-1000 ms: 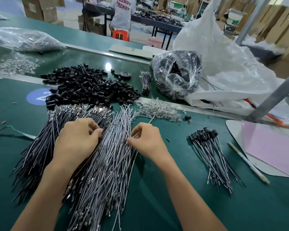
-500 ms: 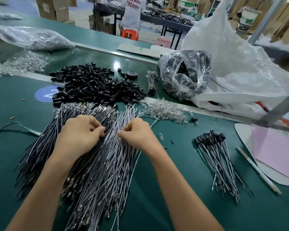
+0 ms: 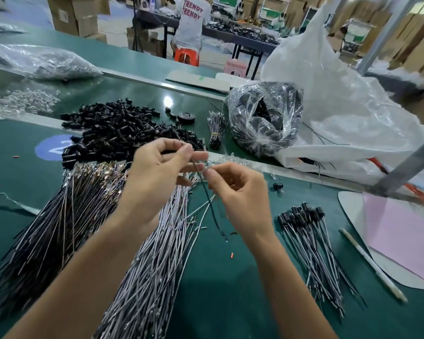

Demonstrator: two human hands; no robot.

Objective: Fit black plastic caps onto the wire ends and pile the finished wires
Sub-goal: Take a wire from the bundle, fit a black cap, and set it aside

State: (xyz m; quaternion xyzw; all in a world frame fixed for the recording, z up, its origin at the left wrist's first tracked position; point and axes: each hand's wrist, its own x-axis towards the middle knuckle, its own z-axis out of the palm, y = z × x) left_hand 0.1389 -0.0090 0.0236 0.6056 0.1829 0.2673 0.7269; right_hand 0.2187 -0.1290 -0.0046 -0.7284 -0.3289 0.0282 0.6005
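Left hand (image 3: 160, 167) pinching black wire (image 3: 209, 204), right hand (image 3: 238, 192) pinching just below

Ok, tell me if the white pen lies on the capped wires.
No, the slim white pen lies apart, right of the pile of black-capped wires.

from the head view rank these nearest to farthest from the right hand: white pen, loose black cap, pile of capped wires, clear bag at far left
From the right hand, which pinches the black wire:
1. loose black cap, just to its right
2. pile of capped wires, further right on the table
3. white pen, beyond that pile
4. clear bag, far back left
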